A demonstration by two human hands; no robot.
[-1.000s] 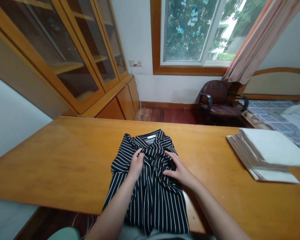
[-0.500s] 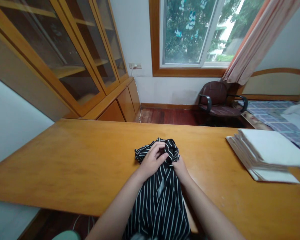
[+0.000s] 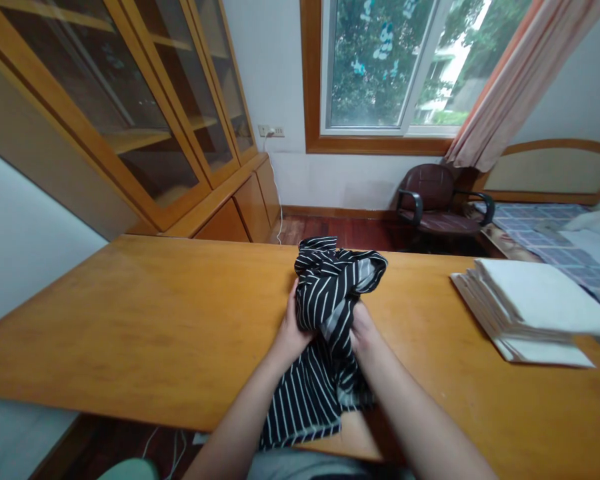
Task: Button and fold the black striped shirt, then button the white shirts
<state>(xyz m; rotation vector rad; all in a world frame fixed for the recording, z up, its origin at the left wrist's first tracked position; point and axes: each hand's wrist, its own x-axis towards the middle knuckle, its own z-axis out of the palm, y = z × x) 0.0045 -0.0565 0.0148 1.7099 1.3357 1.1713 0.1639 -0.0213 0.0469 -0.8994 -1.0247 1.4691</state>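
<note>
Left hand [image 3: 295, 331] and right hand [image 3: 364, 330] clasp black-and-white striped cloth [image 3: 323, 297], likely for support, hem [image 3: 305, 437] by the wooden surface's [image 3: 130, 320] near edge. Right fingertips are hidden.

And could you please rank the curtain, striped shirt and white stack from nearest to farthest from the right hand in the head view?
From the right hand:
1. Striped shirt: touching the hand.
2. White stack: on the table, to its right.
3. Curtain: beyond the table, by the window.
</note>
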